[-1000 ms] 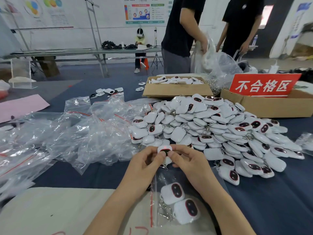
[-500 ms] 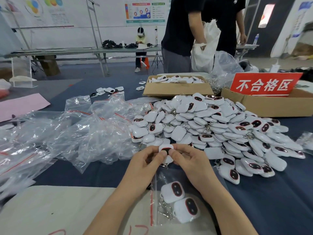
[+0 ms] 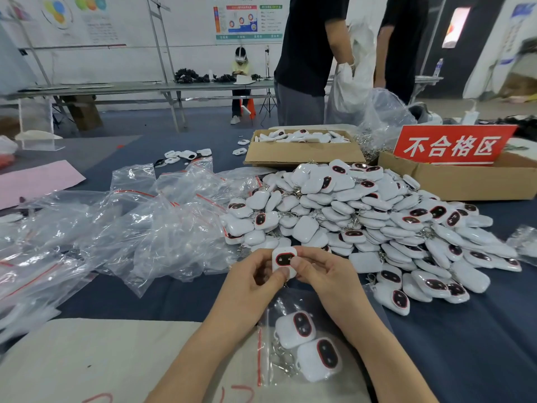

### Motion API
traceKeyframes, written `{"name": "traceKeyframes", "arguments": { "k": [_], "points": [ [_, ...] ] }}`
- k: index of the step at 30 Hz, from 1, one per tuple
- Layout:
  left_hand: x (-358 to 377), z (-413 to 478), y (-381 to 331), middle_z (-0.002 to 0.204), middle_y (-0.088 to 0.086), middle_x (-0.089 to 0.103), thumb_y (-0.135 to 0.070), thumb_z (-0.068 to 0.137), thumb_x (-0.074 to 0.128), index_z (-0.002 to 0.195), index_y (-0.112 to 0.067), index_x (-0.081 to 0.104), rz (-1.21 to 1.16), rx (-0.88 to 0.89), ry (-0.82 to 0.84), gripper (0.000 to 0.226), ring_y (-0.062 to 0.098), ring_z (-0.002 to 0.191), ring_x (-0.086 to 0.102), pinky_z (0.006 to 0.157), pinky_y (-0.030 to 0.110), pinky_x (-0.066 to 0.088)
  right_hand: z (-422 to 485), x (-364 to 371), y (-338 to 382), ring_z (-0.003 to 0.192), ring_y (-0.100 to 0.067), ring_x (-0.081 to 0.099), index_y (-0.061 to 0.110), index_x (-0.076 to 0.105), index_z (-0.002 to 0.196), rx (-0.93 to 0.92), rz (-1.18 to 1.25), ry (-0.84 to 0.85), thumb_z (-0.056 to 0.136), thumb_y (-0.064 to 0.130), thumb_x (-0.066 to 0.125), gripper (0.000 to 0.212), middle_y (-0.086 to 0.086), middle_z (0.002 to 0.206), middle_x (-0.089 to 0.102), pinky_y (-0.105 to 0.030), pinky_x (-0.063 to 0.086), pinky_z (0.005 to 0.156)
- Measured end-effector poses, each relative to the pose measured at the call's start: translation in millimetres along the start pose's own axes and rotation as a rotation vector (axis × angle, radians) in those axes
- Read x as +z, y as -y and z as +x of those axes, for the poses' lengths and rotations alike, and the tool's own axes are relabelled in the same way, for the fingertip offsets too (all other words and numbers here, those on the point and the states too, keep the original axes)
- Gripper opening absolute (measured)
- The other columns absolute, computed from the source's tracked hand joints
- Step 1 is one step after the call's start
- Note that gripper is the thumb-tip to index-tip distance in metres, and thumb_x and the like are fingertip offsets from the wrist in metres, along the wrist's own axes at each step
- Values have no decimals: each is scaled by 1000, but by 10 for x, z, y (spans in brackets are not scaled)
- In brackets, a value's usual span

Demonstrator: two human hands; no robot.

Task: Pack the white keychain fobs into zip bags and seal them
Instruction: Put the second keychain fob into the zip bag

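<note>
A white keychain fob (image 3: 283, 258) with a dark oval face is pinched between both my hands just above the table. My left hand (image 3: 251, 282) grips its left side and my right hand (image 3: 325, 276) holds its right side, thumb over its lower corner. Below my hands lies a clear zip bag (image 3: 290, 344) with a red seal strip, holding two fobs and their key rings. A big heap of fobs (image 3: 363, 222) sits beyond my hands and to the right. Loose empty zip bags (image 3: 130, 228) are piled to the left.
Two cardboard boxes stand behind the heap: one (image 3: 302, 154) filled with fobs, one (image 3: 465, 178) with a red sign (image 3: 453, 145). Two people (image 3: 308, 53) stand at the far side handling plastic bags. A beige sheet (image 3: 101, 359) covers the near left table.
My hands still hold the same fob; its dark face is now turned more toward me. The people behind shifted, and the one on the right moved closer to the other.
</note>
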State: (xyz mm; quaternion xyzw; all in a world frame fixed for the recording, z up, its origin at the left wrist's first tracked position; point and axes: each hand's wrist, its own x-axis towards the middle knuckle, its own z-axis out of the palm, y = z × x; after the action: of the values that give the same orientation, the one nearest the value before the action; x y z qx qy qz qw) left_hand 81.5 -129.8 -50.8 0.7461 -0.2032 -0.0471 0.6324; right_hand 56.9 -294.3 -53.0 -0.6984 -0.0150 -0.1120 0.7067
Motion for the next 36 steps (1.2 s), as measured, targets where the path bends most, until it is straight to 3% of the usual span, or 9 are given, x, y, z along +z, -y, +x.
{"name": "traceKeyframes", "arguments": {
  "k": [7,13,16,19,23,29,36],
  "points": [
    [3,-5,30,101,-5,75,-25,96,69,110,-34,70,39,11,-7,17,21,98,69,92,40,56,10,-5,-24,92,-15,74,22,76,103,12,-8,16,90,19,71,14,2,96,79,-23,58,84],
    [48,-1,6,100,-12,75,-27,94,71,112,-34,69,39,38,-63,19,8,94,69,83,19,54,14,-13,-34,94,-14,74,22,74,103,3,7,-3,93,14,68,14,3,97,78,-19,56,80],
    [60,4,-8,98,-14,75,-30,93,72,107,-34,69,25,30,-120,15,5,92,69,80,18,54,13,-17,-42,99,-19,73,20,70,109,9,78,-5,94,10,65,18,-1,102,77,-23,57,82],
    [48,-8,3,97,-21,72,-27,96,68,104,-39,68,149,102,-174,14,0,92,67,78,11,50,-1,7,-30,101,-18,72,28,65,118,-9,78,42,94,16,65,26,1,108,75,-29,59,88],
    [56,-24,25,104,-22,66,-25,96,68,107,-42,68,328,256,-204,20,2,102,63,85,11,45,-15,23,-11,103,-18,71,29,72,96,-53,72,41,94,10,65,20,-2,104,76,-31,59,88],
    [51,-30,30,100,-21,63,-23,94,71,95,-48,64,367,305,-261,27,2,99,62,81,7,40,-34,2,1,100,-15,72,5,65,101,-76,136,95,94,-3,60,12,-4,103,76,-24,57,83],
    [51,-25,22,100,-21,63,-22,94,70,95,-49,65,349,280,-250,28,2,99,62,81,7,41,-44,27,21,98,-14,72,8,69,101,-89,85,49,93,-3,62,15,-3,103,76,-25,57,85]
  ]
}}
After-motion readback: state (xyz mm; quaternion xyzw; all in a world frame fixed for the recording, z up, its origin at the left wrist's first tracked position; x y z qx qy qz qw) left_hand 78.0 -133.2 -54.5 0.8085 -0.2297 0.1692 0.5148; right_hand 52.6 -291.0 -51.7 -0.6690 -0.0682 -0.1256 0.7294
